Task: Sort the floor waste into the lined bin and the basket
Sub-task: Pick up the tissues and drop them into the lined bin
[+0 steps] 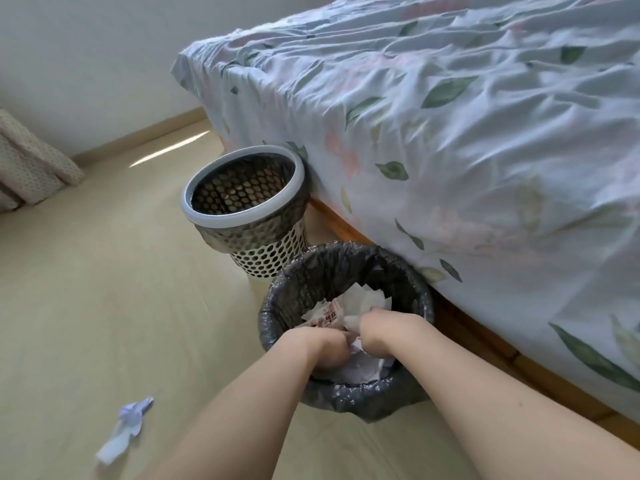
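Both hands reached down into the lined bin (346, 271), which stood on the floor (104, 306) against the bed (450, 133). The left hand (323, 344) and the right hand (375, 325) were side by side, fingers curled into the crumpled paper (360, 367) heaped inside; whether each truly gripped a piece could not be told. The perforated basket (263, 251) stood just beyond the bin. A crumpled wrapper (124, 431) lay on the floor, well apart to the left of the hands.
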A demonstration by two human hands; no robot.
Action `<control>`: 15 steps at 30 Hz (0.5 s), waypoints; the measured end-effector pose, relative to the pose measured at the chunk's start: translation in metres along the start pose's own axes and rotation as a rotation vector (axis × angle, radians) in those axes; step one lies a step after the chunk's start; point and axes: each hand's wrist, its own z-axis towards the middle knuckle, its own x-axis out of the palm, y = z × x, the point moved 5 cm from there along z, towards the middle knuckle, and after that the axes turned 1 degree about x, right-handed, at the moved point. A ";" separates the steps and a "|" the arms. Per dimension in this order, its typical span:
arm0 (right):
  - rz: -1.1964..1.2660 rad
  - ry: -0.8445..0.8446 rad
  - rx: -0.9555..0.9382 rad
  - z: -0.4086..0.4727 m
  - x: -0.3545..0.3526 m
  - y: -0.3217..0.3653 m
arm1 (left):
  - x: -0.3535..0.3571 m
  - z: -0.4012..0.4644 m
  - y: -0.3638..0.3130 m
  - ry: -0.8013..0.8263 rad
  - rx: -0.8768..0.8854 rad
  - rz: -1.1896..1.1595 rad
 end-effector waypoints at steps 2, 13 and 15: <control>-0.014 -0.029 0.006 0.000 -0.008 0.003 | -0.009 -0.011 0.003 -0.063 -0.003 -0.043; 0.007 -0.536 -0.128 -0.023 -0.090 0.126 | -0.057 -0.179 0.148 -0.836 -0.197 -0.350; 0.008 -0.542 -0.242 -0.009 -0.085 0.179 | -0.036 -0.203 0.196 -0.873 -0.310 -0.416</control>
